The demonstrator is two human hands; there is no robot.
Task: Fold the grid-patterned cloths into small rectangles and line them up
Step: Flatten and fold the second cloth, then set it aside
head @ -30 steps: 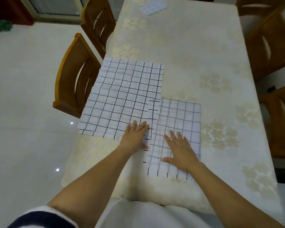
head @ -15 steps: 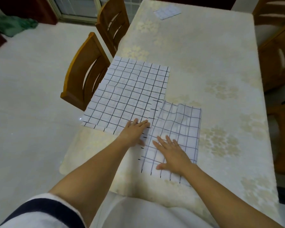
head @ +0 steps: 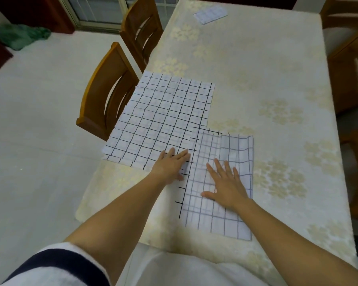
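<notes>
A folded grid-patterned cloth (head: 227, 145) lies near the table's front edge, rippled at its far right corner. My right hand (head: 225, 182) rests flat on it with the fingers spread. My left hand (head: 170, 166) lies flat at the cloth's left edge, where it meets a stack of larger grid cloths (head: 163, 116) spread at the table's left edge. Far back on the table lies a small folded grid cloth (head: 210, 14). Neither hand grips anything.
The table (head: 256, 69) wears a pale floral cover. Two wooden chairs (head: 110, 89) stand at its left side and more chairs (head: 351, 69) at its right. A green bundle (head: 22, 36) lies on the floor at far left.
My right hand slid left and back across the folded cloth, which wrinkled at its far right corner. The left hand stayed in place. The camera view shifted.
</notes>
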